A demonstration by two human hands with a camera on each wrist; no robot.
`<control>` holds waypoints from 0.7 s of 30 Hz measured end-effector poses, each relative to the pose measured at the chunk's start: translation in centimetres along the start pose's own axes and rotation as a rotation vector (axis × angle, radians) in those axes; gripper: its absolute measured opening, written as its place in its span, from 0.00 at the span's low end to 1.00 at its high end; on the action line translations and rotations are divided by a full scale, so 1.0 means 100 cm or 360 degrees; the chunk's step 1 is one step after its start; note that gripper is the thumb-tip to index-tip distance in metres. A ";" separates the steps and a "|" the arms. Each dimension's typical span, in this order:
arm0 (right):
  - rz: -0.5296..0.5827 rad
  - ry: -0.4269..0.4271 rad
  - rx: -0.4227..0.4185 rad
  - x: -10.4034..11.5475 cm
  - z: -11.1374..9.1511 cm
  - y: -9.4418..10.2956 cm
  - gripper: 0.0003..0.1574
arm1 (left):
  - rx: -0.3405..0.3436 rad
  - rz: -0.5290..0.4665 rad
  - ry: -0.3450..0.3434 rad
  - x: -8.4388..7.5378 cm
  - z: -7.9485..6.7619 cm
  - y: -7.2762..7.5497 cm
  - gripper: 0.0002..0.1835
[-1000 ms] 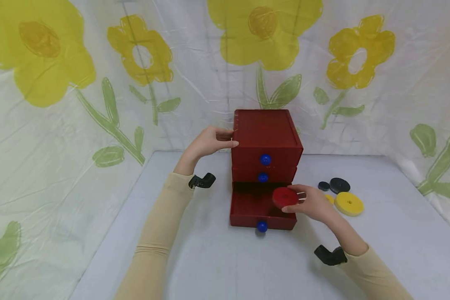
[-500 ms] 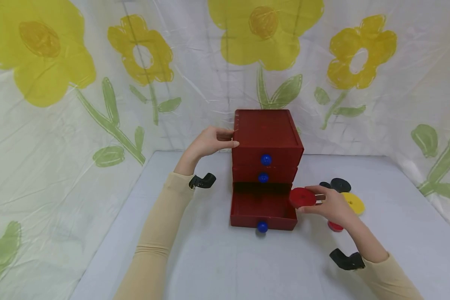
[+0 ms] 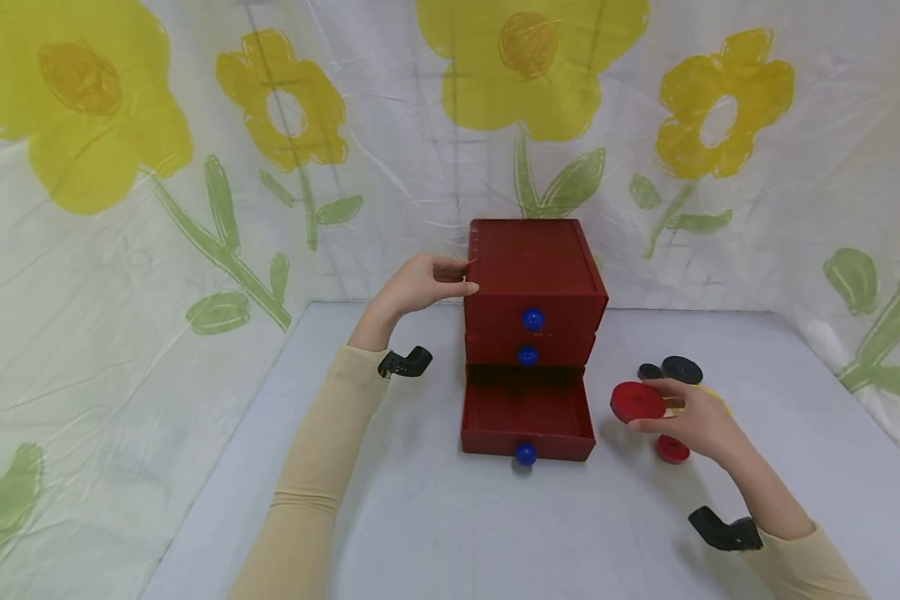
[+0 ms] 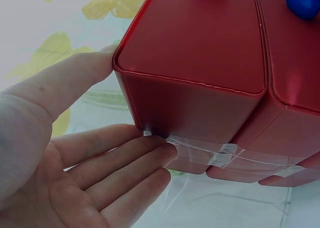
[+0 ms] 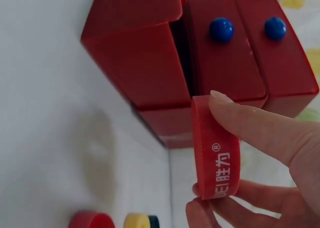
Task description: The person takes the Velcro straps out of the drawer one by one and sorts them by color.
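Observation:
A dark red drawer cabinet (image 3: 536,258) with blue knobs stands at the table's middle, its lowest drawer (image 3: 487,442) pulled out. My left hand (image 3: 417,283) rests against the cabinet's upper left side. In the left wrist view its fairly straight fingers (image 4: 120,160) touch the side, and the thumb lies at the top edge. To the right of the drawer, my right hand (image 3: 701,417) holds a large red tape roll (image 3: 637,402) above the table. White lettering shows on that roll's rim in the right wrist view, where the thumb and fingers pinch it.
A small red roll (image 3: 672,449) lies below the right hand. Behind that hand are a small black roll (image 3: 648,372), a large black roll (image 3: 682,369) and a mostly hidden yellow one. A flowered curtain (image 3: 390,167) hangs behind the table (image 3: 420,517).
My right hand has carried the large red roll rightward, from over the open drawer to beside it. The small red roll has come into sight. My left hand and the cabinet stay put.

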State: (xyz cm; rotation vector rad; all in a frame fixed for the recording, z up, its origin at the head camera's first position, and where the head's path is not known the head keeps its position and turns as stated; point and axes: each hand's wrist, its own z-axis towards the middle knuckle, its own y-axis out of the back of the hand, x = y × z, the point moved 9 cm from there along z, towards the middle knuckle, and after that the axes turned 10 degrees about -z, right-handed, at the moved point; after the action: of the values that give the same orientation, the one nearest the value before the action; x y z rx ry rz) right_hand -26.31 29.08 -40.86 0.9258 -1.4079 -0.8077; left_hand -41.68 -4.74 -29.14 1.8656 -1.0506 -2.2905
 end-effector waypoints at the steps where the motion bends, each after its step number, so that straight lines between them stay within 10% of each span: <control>1: -0.0006 0.0000 0.0004 -0.002 -0.001 0.000 0.51 | 0.0001 -0.0001 0.0001 0.000 0.000 0.000 0.34; 21: -0.0036 -0.0066 0.0150 -0.053 -0.016 0.002 0.57 | -0.0005 -0.0012 0.0008 0.001 0.000 0.000 0.34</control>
State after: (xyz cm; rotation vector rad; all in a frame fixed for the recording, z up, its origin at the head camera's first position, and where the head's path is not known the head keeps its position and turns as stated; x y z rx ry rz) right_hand -24.82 34.06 -42.95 1.0040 -1.4842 -0.7864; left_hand -41.72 -4.76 -29.22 1.8769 -1.0405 -2.2887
